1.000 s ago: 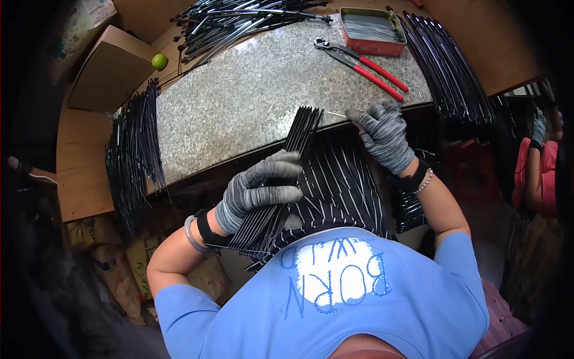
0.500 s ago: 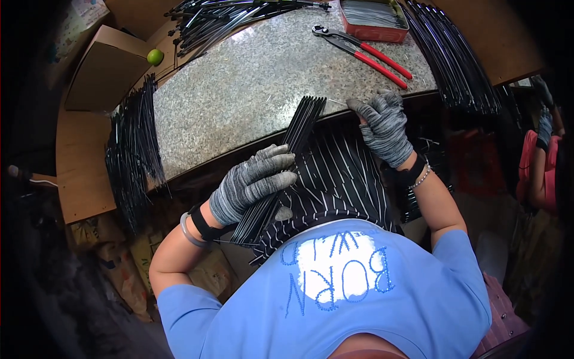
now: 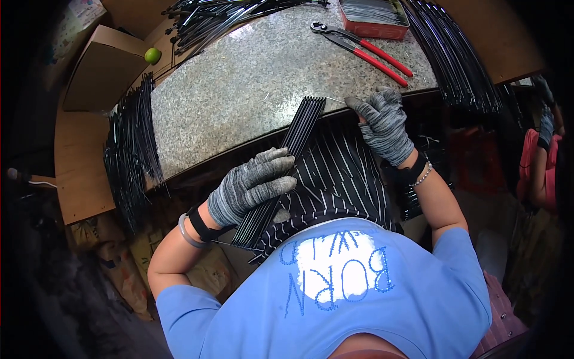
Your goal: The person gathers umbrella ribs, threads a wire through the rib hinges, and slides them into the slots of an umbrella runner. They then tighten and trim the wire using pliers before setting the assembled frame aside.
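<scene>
A flat bundle of slim black rods (image 3: 304,119) slants over my lap, its upper tips resting at the near edge of the grey speckled tabletop (image 3: 239,90). My left hand (image 3: 251,186), in a grey knit glove, is closed around the bundle's middle, fingers lying across the top. Gloved alike, my right hand (image 3: 382,127) pinches a thin pale wire (image 3: 336,100) between thumb and forefinger. The wire's far end meets the rod tips at their right corner; whether it is inside a rod is too small to tell.
Red-handled pliers (image 3: 382,60) lie on the tabletop below a red tin (image 3: 373,30) of thin wires. Black rods are heaped at the left (image 3: 133,149), back (image 3: 233,21) and right (image 3: 457,60). A cardboard box (image 3: 101,69) and green ball-like fruit (image 3: 153,56) stand back left. Another person's arm (image 3: 541,161) shows far right.
My left hand has tilted the bundle slightly, and its rods lie more evenly side by side. My right hand keeps its pinch on the wire almost in place.
</scene>
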Demonstrator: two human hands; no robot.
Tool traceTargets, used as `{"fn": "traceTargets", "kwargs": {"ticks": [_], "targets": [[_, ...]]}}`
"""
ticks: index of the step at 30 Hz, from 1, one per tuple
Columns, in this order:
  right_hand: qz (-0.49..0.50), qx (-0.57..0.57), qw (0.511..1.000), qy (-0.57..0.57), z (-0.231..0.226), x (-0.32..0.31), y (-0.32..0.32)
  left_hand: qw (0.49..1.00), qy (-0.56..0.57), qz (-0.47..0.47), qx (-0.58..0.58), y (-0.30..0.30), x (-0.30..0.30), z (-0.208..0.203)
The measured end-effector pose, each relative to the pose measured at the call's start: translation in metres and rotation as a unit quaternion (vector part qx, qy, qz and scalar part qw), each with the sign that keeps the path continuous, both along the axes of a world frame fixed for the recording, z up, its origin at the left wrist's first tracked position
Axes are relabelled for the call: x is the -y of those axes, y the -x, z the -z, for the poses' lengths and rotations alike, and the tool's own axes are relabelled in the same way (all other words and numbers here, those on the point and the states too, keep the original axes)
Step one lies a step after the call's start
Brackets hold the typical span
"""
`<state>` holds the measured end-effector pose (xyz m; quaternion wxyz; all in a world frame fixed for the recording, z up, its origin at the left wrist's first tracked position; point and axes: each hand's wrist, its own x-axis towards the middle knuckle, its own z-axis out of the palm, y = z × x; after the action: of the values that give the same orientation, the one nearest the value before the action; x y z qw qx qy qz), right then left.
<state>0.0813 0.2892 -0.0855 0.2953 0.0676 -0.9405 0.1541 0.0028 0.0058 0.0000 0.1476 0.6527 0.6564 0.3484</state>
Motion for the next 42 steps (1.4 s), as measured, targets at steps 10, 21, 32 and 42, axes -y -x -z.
{"fn": "traceTargets", "kwargs": {"ticks": [10,21,32,42], "targets": [[-0.006,-0.005,1.000,0.004,0.000,0.001,0.003,1.000,0.000,-0.002,-0.005,0.000,0.001,0.003],[-0.026,-0.009,1.000,-0.005,0.001,0.008,0.005,0.999,-0.030,0.017,0.017,-0.001,-0.002,0.008],[-0.025,-0.001,1.000,-0.005,0.007,0.008,0.005,1.000,-0.016,0.016,0.019,0.000,0.000,0.008],[-0.038,-0.001,0.999,0.006,0.002,0.011,0.006,1.000,-0.002,0.018,0.007,0.002,0.000,0.006]]}}
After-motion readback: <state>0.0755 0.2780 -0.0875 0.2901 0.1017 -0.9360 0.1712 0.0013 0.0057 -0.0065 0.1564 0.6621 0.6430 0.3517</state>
